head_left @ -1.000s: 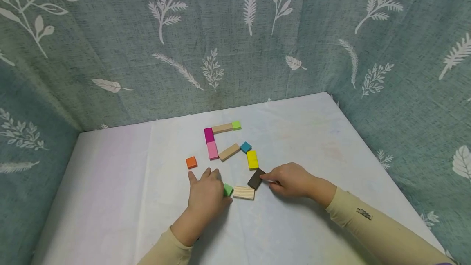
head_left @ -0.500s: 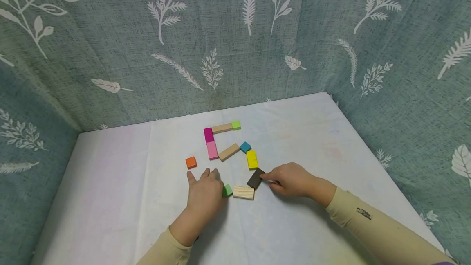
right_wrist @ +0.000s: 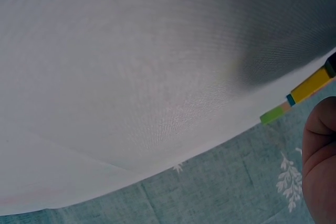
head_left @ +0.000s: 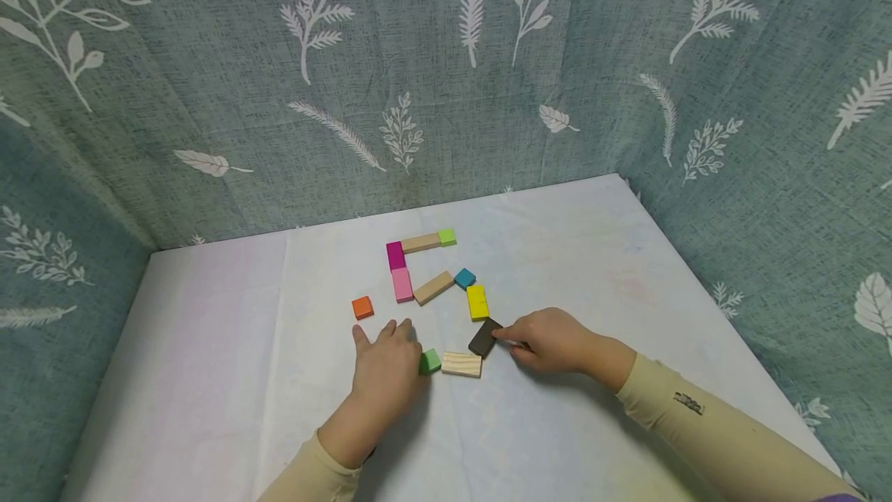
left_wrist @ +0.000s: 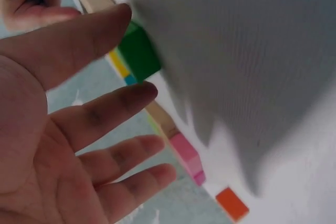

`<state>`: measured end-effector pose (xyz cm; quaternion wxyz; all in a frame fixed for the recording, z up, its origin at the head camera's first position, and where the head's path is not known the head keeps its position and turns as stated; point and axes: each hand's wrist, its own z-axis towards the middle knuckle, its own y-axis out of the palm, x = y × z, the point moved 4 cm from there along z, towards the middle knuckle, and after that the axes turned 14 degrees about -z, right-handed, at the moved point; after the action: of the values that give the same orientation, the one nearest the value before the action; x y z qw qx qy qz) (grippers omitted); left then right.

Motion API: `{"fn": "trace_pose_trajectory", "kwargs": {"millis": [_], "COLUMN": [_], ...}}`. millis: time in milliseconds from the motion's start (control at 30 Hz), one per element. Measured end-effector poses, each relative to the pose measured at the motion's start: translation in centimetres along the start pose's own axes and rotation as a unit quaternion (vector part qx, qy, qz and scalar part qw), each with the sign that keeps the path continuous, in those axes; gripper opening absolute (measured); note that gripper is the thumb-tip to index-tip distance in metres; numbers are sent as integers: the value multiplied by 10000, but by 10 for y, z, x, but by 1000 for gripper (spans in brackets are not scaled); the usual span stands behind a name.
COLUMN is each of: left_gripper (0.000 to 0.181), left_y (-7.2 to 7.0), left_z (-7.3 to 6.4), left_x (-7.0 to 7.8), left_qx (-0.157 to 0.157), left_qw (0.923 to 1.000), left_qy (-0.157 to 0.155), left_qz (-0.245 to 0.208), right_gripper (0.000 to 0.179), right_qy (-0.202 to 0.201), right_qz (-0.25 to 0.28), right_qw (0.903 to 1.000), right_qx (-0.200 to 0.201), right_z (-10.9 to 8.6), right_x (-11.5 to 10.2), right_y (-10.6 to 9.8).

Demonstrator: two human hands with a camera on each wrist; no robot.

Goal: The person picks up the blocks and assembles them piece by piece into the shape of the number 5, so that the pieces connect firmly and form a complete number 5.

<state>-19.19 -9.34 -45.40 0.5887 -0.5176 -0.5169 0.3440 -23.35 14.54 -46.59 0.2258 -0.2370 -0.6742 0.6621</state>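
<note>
My left hand (head_left: 386, 369) is low over the table, fingers spread and fairly straight. Its thumb and index finger lie on either side of a green wooden block (left_wrist: 139, 51), close to its edges. Right of that block lies a pale wood-grain block (head_left: 461, 365). My right hand (head_left: 554, 341) points its index finger onto the dark brown block (head_left: 485, 338), with the thumb apart below. Beyond it the chain runs on through a yellow block (head_left: 478, 303), a small blue block (head_left: 464, 279) and a slanted plain wood block (head_left: 433, 288).
Farther back, a pink block (head_left: 402, 285), a magenta block (head_left: 396, 256), a plain wood block (head_left: 421, 243) and a light green block (head_left: 447, 238) continue the chain. A lone orange block (head_left: 362, 307) sits just beyond my left fingers. A leaf-patterned curtain (head_left: 446, 130) borders the white table (head_left: 592, 254).
My left hand has shifted slightly left, and its thumb has drawn back from in front of the green block, so more of the block shows. My right hand and the other blocks stay put.
</note>
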Motion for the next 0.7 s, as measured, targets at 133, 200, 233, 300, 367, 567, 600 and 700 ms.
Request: {"fn": "trace_pose_trajectory", "kwargs": {"millis": [133, 200, 233, 300, 367, 567, 600, 700], "left_gripper": [48, 51, 50, 47, 44, 42, 39, 23], "left_y": [-18, -32, -38, -47, -49, -36, -34, -32], "left_z": [-4, -3, -2, 2, 9, 28, 30, 29], "left_x": [-21, -40, -51, -71, -87, -108, -108, -105], "left_qx": [122, 365, 525, 734, 719, 103, 87, 193], "left_qw": [9987, 9967, 9951, 9920, 9900, 9894, 9899, 9905], "left_qy": [-308, -539, -653, -844, -1009, -1192, -1180, -1164], "left_qz": [-398, -489, -534, -583, -681, -827, -786, -711], "right_gripper": [35, 36, 36, 36, 36, 35, 35, 35], "right_qy": [-27, -7, 14, 63, 84, -10, -10, -8], "right_qz": [-15, -19, -34, -49, -68, -20, -4, -17], "right_qw": [10000, 10000, 10000, 9999, 9998, 10000, 10000, 10000], "right_qx": [16, -14, -36, -103, -149, -75, -60, -21], "right_z": [3, 4, 4, 4, 3, 4, 4, 4], "right_x": [0, 0, 0, 1, 1, -1, -2, -3], "right_y": [0, 0, 0, 1, 2, 1, 0, -1]}}
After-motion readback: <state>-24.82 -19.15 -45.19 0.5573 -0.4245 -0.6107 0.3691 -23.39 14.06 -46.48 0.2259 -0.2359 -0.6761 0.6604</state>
